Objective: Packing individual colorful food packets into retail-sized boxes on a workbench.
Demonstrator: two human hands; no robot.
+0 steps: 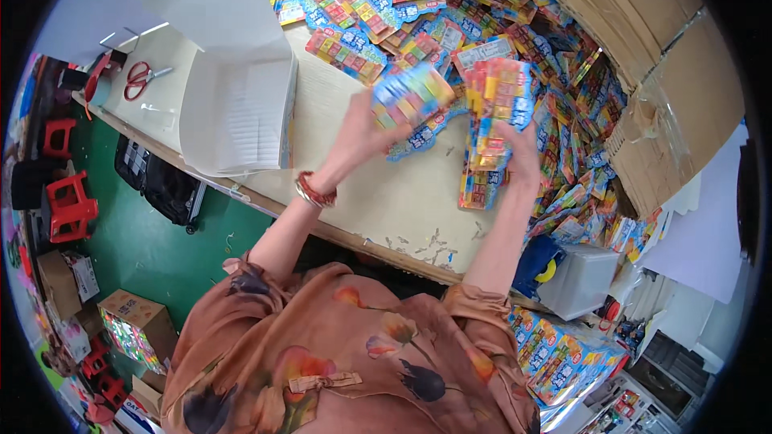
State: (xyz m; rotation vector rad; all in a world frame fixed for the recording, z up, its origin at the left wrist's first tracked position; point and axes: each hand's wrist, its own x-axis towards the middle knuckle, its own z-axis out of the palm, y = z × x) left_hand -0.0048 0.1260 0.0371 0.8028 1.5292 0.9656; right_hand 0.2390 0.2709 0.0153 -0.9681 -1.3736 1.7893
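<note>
My left hand [359, 130] is closed round a colourful packet [414, 96], blurred by motion; whether there are more behind it I cannot tell. My right hand [523, 153] grips several similar packets [503, 92], blue-edged with rows of coloured blocks, overlapping each other. Another packet [480, 190] shows beneath those, close to the table. Under the left hand's packet, a blue-edged packet [425, 138] lies on the table. Beyond both hands spreads a big heap of the same packets [450, 28]. Left of my left hand stands a white carton [287, 116] with its lid raised.
Red-handled scissors [138, 80] lie at the table's left end. A cardboard box [631, 8] borders the heap at the right. A clear plastic bin [581, 277] and boxes of packets [563, 358] stand lower right. Red stools [71, 205] and a black bag [161, 185] are on the green floor.
</note>
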